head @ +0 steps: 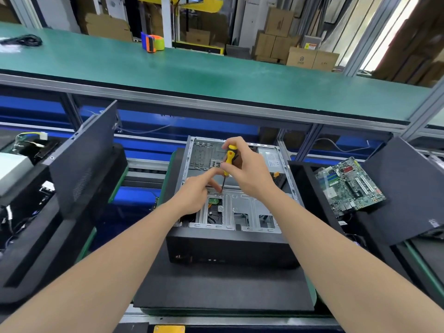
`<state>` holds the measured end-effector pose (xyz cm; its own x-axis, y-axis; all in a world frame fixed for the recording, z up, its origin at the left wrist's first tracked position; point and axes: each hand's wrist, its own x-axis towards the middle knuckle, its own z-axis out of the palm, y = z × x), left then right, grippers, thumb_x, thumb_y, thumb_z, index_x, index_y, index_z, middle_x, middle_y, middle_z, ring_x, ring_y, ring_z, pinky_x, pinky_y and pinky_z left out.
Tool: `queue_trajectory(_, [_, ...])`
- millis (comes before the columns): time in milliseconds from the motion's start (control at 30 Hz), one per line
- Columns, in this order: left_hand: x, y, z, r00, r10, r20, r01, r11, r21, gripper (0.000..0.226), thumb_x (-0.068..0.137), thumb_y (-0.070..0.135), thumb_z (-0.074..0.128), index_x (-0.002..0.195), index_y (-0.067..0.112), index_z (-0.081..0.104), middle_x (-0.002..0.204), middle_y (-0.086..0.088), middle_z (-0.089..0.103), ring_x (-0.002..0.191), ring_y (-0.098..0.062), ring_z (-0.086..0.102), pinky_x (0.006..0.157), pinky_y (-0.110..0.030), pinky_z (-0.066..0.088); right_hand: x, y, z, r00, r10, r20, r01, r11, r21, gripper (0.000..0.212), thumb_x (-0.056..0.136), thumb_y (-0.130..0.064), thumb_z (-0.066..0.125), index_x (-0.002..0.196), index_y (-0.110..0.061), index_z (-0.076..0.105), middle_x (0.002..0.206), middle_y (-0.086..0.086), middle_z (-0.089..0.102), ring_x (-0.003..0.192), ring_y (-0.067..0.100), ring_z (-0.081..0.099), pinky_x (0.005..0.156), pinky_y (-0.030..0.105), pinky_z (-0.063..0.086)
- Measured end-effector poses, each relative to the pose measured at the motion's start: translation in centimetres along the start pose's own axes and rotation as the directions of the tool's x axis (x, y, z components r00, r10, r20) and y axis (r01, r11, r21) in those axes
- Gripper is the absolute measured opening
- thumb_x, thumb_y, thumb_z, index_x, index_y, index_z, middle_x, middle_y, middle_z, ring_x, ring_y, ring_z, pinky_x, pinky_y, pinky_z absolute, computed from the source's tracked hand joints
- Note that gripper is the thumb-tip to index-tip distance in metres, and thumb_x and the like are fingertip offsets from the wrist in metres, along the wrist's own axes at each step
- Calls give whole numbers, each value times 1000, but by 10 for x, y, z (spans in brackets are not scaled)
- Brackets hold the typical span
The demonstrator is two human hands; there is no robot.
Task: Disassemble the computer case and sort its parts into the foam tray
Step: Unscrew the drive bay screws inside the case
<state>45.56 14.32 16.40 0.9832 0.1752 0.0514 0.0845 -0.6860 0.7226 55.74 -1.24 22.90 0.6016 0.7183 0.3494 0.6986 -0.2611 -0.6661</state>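
An open computer case lies on its side on a black foam pad in front of me, its metal drive cage and a green-labelled drive showing. My right hand grips a yellow-and-black screwdriver, held upright with its tip on a screw at the cage's top edge. My left hand is beside the shaft, index finger stretched out towards the tip, the other fingers curled. A power supply sits in the case's far right corner.
A removed motherboard lies on black foam to the right, next to a leaning black side panel. Another black panel leans at left above foam trays with cables and parts. A green bench with a tape dispenser runs behind.
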Motion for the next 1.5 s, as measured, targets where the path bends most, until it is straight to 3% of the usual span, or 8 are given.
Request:
queue_trajectory(133, [2,-3,2,1000,-4,2,4,1000,-1,74,96,-10,34,134,54,40,104,19,68,68,-5,57,55,-17,42,3,-4,0,1000,11,22,-10,999,-34,33,99,-18,69,117,-36,48,87,2,64,70,24,60,68,41,55])
queue_trajectory(267, [6,-8,5,1000,1,13,-1,1000,26,68,92,-12,32,127,42,52,109,17,66,85,-6,53,67,-22,37,8,-8,4,996,53,-75,-57,997,-53,24,94,-15,70,104,-28,53,79,5,62,68,21,55,63,31,47])
queue_trajectory(467, [14,-9,4,994,57,-97,-54,998,32,52,95,-10,36,119,28,64,118,4,53,106,-9,55,91,-24,45,17,-23,19,934,341,-110,-236,816,527,19,90,10,53,93,-5,65,87,18,69,79,31,72,76,41,62])
queue_trajectory(633, [36,-4,7,995,-63,77,34,943,332,21,108,26,36,107,27,57,98,4,64,93,-22,61,83,-35,43,26,-28,34,896,420,-142,-229,713,663,11,87,-1,50,79,-8,51,64,7,43,57,19,39,55,32,32])
queue_trajectory(867, [53,-14,9,979,-105,173,-23,791,611,46,105,44,20,73,25,46,77,4,58,71,-22,54,76,-40,42,29,-27,50,873,438,-213,-151,660,736,47,96,-14,50,51,-23,39,50,-3,33,47,13,26,51,27,23])
queue_trajectory(1133, [63,-23,10,960,-53,273,-144,744,652,32,103,30,35,71,25,37,75,3,48,73,-27,51,69,-37,40,49,-7,45,940,214,265,-340,558,757,44,95,-35,50,53,-24,40,50,-6,27,45,13,15,47,20,17])
queue_trajectory(1367, [61,-22,10,968,-21,252,-154,740,654,39,102,27,33,64,23,38,65,4,51,66,-26,57,55,-34,36,69,14,38,791,-169,589,-475,437,764,30,91,-27,50,62,-20,46,48,-10,30,40,9,19,44,23,14])
queue_trajectory(1500, [60,-20,10,963,-70,260,-116,764,635,40,103,31,32,66,20,41,67,0,53,64,-26,55,55,-35,40,75,24,40,759,-217,614,-516,375,770,23,97,-28,50,76,-20,43,49,-13,32,40,6,21,42,23,16])
